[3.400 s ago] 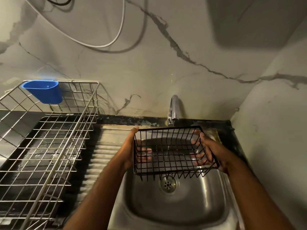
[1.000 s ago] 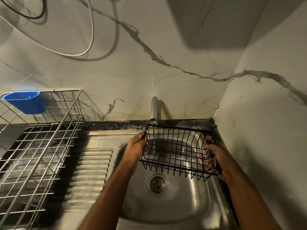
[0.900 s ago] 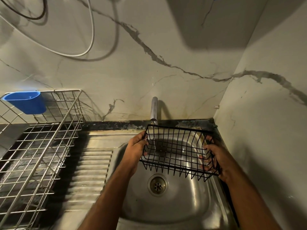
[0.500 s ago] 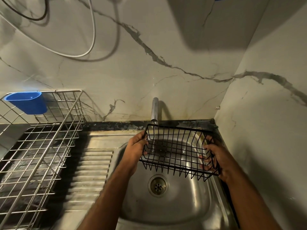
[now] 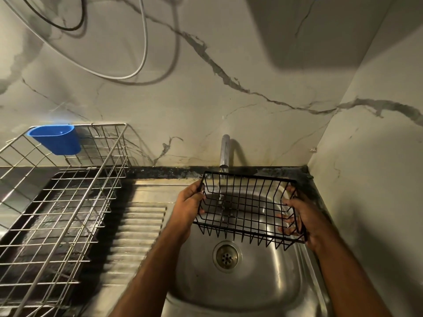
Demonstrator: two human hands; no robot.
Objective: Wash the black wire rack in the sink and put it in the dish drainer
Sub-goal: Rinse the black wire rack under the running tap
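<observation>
The dish drainer point(image 5: 61, 202) runs off the picture's left and bottom edges, so its full extent cannot be seen. Left of the sink point(image 5: 240, 289), the ribbed draining board point(image 5: 135, 236) is blurred. The sink's near rim is cut off at the bottom edge. The left hand point(image 5: 188, 202) has its fingers hidden behind the black wire rack point(image 5: 249, 207); the right hand point(image 5: 302, 218) shows fingers point(image 5: 286, 217) only through the wires.

Two bare forearms, left grip point(image 5: 188, 202), right grip point(image 5: 302, 217) (no sleeves, rings)
</observation>
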